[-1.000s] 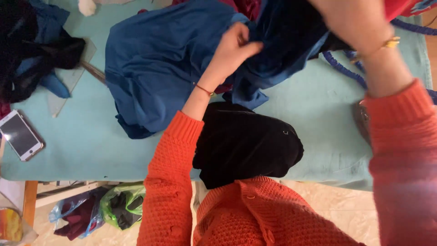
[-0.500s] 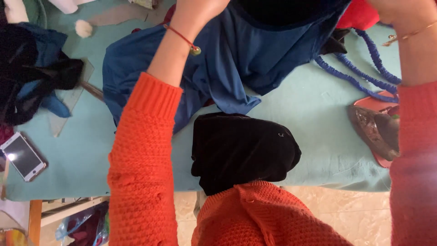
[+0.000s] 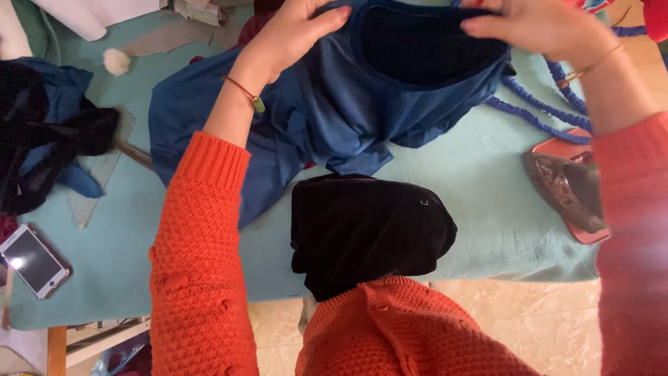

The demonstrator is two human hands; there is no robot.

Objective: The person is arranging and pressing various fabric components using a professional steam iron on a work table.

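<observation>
Both hands have come down into full view since a moment ago, and the blue cloth has been pulled up so its dark opening now shows between them. Left hand has its grip pinching the near-left edge of that opening, with the fingers curled over the rim. Right hand has its grip pressed on the right edge of the same opening, fingers laid flat along the cloth. So the blue cloth hangs between the two grips and spills down toward the person, onto the pale green counter.

Just below the grips, close to the person's body, sits a black velvet piece, lying on the counter and touching the lower fold of the blue cloth. To the right of the right grip runs a blue cord, and below that cord rests a pink iron with a dull brown plate. Far to the left of the left grip lies a pile of dark clothes, with a phone near the counter's edge. A small white ball lies up near the left.
</observation>
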